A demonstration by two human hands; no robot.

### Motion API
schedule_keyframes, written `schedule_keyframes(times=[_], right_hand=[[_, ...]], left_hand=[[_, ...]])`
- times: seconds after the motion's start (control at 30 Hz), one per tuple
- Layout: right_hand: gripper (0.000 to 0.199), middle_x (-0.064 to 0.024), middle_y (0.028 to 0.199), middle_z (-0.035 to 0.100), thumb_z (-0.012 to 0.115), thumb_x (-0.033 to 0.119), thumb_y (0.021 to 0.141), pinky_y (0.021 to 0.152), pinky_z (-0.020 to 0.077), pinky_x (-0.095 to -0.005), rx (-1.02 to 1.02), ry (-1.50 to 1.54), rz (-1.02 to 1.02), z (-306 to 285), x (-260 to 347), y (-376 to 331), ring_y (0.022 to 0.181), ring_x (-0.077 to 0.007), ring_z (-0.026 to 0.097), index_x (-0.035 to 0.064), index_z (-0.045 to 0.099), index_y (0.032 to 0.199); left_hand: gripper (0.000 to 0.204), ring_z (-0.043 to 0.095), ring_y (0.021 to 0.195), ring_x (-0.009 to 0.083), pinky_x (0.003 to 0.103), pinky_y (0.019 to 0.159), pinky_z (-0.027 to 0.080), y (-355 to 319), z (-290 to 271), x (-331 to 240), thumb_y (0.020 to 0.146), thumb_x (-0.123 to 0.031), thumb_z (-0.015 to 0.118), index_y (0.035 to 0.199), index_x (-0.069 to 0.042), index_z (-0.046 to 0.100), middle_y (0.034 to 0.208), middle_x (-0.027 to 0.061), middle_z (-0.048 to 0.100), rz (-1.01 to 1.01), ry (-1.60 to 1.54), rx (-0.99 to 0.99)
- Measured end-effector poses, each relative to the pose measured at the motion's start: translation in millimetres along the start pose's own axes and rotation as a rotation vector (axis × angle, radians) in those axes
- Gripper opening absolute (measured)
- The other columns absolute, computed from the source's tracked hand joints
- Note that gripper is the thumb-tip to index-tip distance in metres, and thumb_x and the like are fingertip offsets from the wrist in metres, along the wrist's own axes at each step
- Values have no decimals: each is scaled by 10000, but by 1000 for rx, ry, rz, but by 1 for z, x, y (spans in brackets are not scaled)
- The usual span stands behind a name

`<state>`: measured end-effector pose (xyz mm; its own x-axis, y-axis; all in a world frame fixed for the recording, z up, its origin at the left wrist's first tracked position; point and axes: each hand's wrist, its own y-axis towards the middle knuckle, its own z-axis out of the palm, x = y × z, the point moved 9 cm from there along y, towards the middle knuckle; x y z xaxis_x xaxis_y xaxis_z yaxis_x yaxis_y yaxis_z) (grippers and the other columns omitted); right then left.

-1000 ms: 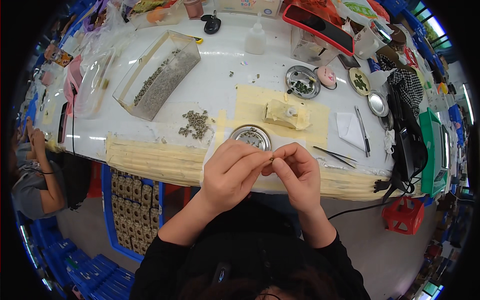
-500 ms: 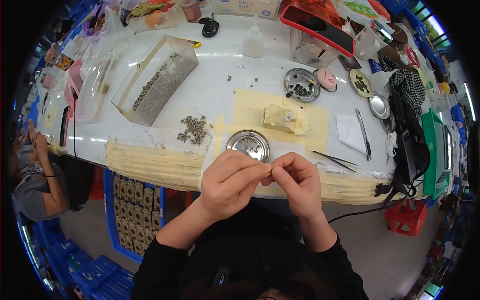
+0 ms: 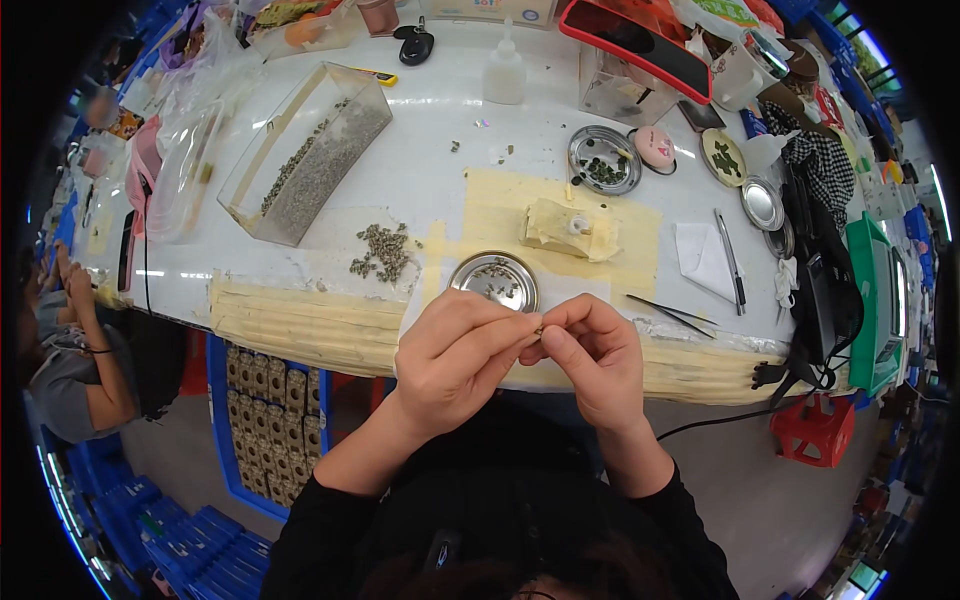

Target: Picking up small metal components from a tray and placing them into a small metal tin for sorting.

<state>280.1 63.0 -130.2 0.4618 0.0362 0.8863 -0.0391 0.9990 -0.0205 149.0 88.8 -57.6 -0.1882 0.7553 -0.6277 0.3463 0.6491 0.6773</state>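
Note:
My left hand and my right hand meet at the fingertips over the front edge of the table. Both are closed in a pinch around one tiny dark piece, mostly hidden by the fingers. Just beyond the hands lies a round metal dish with several small grey-green pieces in it. To its left is a loose heap of similar small pieces. Past the dish, a block wrapped in yellowish tape sits on a taped patch. Black tweezers rest to the right of my right hand.
A clear box of small pieces stands at the back left. A white dropper bottle, a red-cased phone and a round tin of dark bits are farther back. A pen lies right. Another person's arm shows far left.
The view has shifted slightly. Both hands stay joined at the fingertips, with only small finger movement around the tiny piece.

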Motion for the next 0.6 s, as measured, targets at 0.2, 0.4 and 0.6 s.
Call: schedule_keyframes(times=[0.2,0.4,0.6], right_hand=[[90,-72,928,660,586,50,972,803,549,-270,17,-23,1,2,1,1,867,-130,668,-26,588,1019],[93,-68,922,664,578,64,980,804,543,-266,-3,-28,14,3,0,2,861,-115,659,-20,590,1017],[91,-69,944,670,598,41,965,815,535,-259,-29,-62,-41,3,5,2,880,-113,654,-26,597,1027]], left_hand=[[229,636,718,212,302,631,493,-2,0,6,738,39,769,958,-9,730,838,74,666,-72,-79,5],[194,642,732,194,288,647,496,-6,1,21,746,33,773,930,-13,730,826,80,673,-243,-229,5],[206,635,719,213,305,619,487,0,-2,7,725,49,770,914,-14,719,821,77,658,-83,-43,-1]])
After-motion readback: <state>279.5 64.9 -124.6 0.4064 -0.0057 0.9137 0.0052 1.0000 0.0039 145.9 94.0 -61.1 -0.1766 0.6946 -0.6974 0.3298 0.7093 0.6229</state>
